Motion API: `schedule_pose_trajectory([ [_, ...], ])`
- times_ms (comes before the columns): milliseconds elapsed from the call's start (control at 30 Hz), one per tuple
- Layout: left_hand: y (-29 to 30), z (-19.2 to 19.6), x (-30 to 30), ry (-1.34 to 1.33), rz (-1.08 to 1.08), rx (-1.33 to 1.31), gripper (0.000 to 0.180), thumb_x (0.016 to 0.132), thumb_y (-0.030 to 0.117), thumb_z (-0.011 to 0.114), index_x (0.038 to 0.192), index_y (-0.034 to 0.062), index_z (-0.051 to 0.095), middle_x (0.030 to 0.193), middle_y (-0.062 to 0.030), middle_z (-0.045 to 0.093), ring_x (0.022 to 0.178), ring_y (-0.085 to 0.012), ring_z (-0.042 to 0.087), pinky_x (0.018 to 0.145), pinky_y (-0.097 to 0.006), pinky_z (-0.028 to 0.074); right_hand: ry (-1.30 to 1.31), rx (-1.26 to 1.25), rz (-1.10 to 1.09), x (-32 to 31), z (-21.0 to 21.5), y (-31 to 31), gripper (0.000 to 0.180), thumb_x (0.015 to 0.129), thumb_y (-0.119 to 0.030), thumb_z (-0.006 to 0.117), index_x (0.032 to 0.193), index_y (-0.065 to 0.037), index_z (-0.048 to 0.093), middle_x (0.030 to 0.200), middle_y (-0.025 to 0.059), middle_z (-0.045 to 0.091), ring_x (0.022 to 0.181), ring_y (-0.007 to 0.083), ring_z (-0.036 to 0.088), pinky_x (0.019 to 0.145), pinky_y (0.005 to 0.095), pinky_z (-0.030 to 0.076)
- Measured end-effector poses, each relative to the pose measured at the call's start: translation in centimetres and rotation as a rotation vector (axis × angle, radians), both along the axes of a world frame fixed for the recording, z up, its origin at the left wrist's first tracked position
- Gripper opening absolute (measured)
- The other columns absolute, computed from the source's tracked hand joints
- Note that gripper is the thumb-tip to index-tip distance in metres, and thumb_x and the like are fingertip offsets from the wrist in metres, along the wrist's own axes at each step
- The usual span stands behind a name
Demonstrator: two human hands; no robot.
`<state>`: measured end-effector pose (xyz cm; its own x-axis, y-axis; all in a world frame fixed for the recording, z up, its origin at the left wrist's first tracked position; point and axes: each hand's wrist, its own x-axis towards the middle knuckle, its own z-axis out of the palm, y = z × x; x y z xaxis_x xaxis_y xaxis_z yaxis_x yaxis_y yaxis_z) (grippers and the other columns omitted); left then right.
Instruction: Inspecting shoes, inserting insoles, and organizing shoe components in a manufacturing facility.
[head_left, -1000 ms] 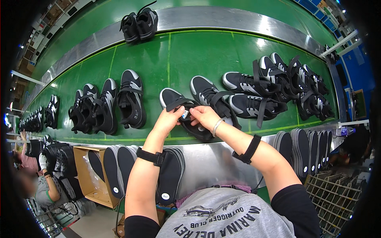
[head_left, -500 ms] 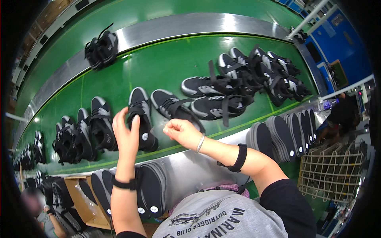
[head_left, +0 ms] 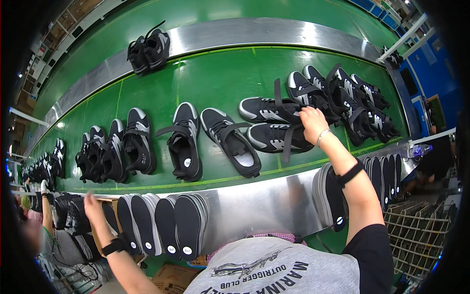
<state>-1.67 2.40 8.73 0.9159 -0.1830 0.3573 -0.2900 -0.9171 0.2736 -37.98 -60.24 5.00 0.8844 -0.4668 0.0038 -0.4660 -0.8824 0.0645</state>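
Several black and grey sneakers stand on the green work surface. My right hand (head_left: 315, 126) reaches over the heel ends of two sneakers lying sideways, the far one (head_left: 264, 110) and the near one (head_left: 274, 137). Its fingers are bent and closed at the far sneaker's collar; the fingertips are partly hidden. Smeared by motion, my left hand (head_left: 94, 211) is at the lower left beside stacks of black insoles (head_left: 133, 215). In front of me stand a sneaker with a round white label inside (head_left: 186, 147) and a sneaker with a pale patch inside (head_left: 230, 142), straps loose.
A steel ledge (head_left: 254, 201) runs along the near edge, with more insole stacks (head_left: 327, 196) at right. Another pair of sneakers (head_left: 149, 51) sits on the far metal strip. A wire basket (head_left: 416, 235) stands at lower right. A co-worker's arm (head_left: 46, 210) shows far left.
My left hand has left the labelled sneaker and swung down left to the insoles. My right hand has moved right onto the sideways sneakers. The whole view has shifted slightly.
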Motion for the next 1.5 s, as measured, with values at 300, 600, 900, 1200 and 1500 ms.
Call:
schedule_pose_trajectory([
  [300,-26.5,2.7,-11.7,0.309,-0.610,-0.174,0.042,0.077,0.013,0.055,0.115,-0.0017,0.044,0.115,-0.0156,0.046,0.108,-0.0257,0.043,0.094,-0.034,0.031,0.247,0.037,-0.245,1.7,-2.3,0.1,0.014,0.069,-0.015,0.051,0.080,-0.009,0.058,0.078,0.0083,0.063,0.075,0.0212,0.060,0.082,0.0398,0.029],
  [600,-40.8,-4.5,-18.7,0.588,-0.953,0.041,0.107,0.049,0.005,0.071,0.133,0.0044,0.006,0.129,-0.0219,0.026,0.121,-0.0350,0.024,0.101,-0.038,0.021,-0.289,0.150,-0.153,-6.8,2.8,3.6,0.032,0.069,-0.030,0.061,0.090,-0.006,0.058,0.086,0.0097,0.060,0.088,0.0260,0.055,0.091,0.0484,0.029],
  [900,-41.2,-5.7,-17.3,0.427,-0.885,-0.211,0.032,0.062,0.002,0.060,0.092,0.0032,0.050,0.091,-0.0129,0.050,0.090,-0.0287,0.049,0.081,-0.033,0.038,-0.006,0.254,-0.680,-29.3,2.0,4.7,0.056,0.053,-0.026,0.075,0.097,-0.009,0.045,0.097,0.0090,0.051,0.095,0.0278,0.050,0.077,0.0382,0.040],
  [1200,-41.7,-4.8,-18.2,0.390,-0.909,-0.264,0.021,0.073,0.009,0.060,0.092,0.0037,0.052,0.080,-0.0110,0.059,0.076,-0.0260,0.058,0.068,-0.030,0.044,-0.565,0.577,-0.630,-23.5,7.5,5.7,0.022,0.065,-0.015,0.067,0.078,-0.003,0.054,0.079,0.0063,0.050,0.076,0.0180,0.048,0.068,0.0272,0.038],
  [1500,-41.1,-5.7,-17.6,1.229,-0.685,-0.768,0.020,0.078,0.012,0.059,0.092,0.0013,0.051,0.081,-0.0009,0.055,0.075,-0.0084,0.051,0.071,-0.022,0.040,0.125,1.110,0.025,1.1,3.7,9.8,0.028,0.069,-0.026,0.053,0.077,-0.001,0.062,0.074,0.0174,0.060,0.071,0.0289,0.059,0.066,0.0356,0.045],
])
